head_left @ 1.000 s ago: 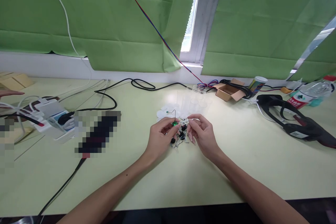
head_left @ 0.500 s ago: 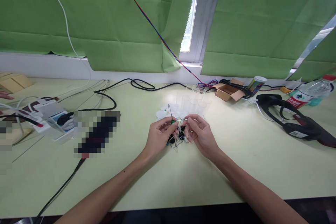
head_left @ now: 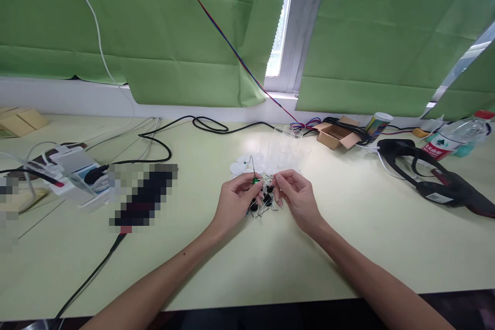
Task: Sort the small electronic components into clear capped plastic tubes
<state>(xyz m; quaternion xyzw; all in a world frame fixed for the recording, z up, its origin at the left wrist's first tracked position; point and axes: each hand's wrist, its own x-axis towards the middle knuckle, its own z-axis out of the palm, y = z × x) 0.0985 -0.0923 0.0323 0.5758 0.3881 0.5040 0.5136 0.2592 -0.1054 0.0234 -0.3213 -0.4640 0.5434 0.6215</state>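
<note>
My left hand is closed in a pinch on a small green piece with a thin, bent wire rising from it. Facing it, my right hand pinches the far end of a thin, pale rod that runs across from the green piece. Under and between the fingers lies a pile of small black parts with metal pins. Just behind the hands are white round discs and clear plastic cups. Fingertips partly cover the small parts.
An open cardboard box and a printed can stand at the back right. Beyond them are a black headset-like device and a plastic bottle. A white case with cables lies left; a black cable loops along the back.
My right hand has shifted very slightly, and the rod between my hands shows at a slightly different angle. Another person's fingers at the far left edge have gone out of view.
</note>
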